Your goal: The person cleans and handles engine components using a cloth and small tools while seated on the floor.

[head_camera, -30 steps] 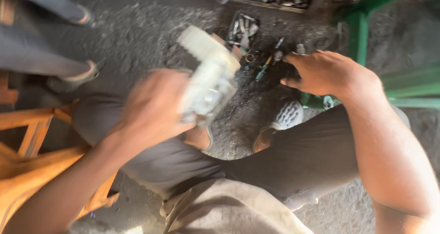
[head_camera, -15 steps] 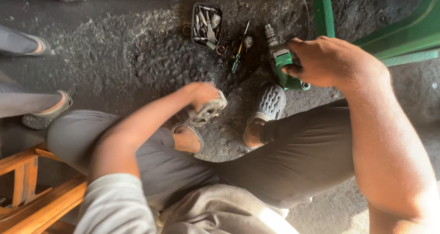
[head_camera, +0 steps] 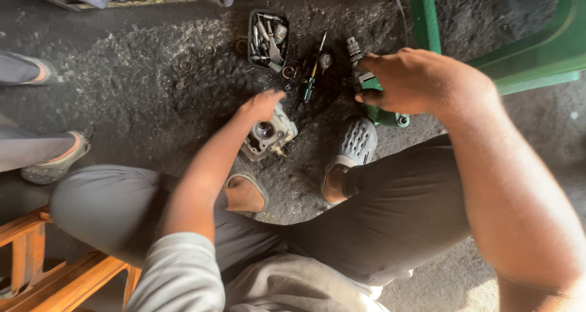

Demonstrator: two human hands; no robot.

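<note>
**Both hands down at floor level, one on the casting, one on the drill**

My knees and grey trousers fill the near edge, orange stool (head_camera: 36, 257) on my left. Taking the casting (head_camera: 270, 135) as landmark: it sits on the floor just ahead of my left sandal (head_camera: 244, 190), bore facing up, probably so I can get at it. Left hand (head_camera: 261, 106) rests on its far top edge, fingers curled loosely over it; full grip or just steadying, cannot tell. Right of the casting, past the grey clog (head_camera: 357, 142), my right hand (head_camera: 415, 80) is closed around a green drill (head_camera: 375, 98) lying on the ground, chuck pointing away.

Beyond the casting: a screwdriver (head_camera: 312, 80) and a small black tray (head_camera: 268, 37) of bits, kept within arm's reach. Rings and washers lie scattered left of the tray.

Floor (head_camera: 140, 92) is dark, gritty, oil-stained. Green frame (head_camera: 427, 19) far right, cluttered parts box along the far edge. Someone else's feet (head_camera: 52, 165) well left of the casting.
</note>
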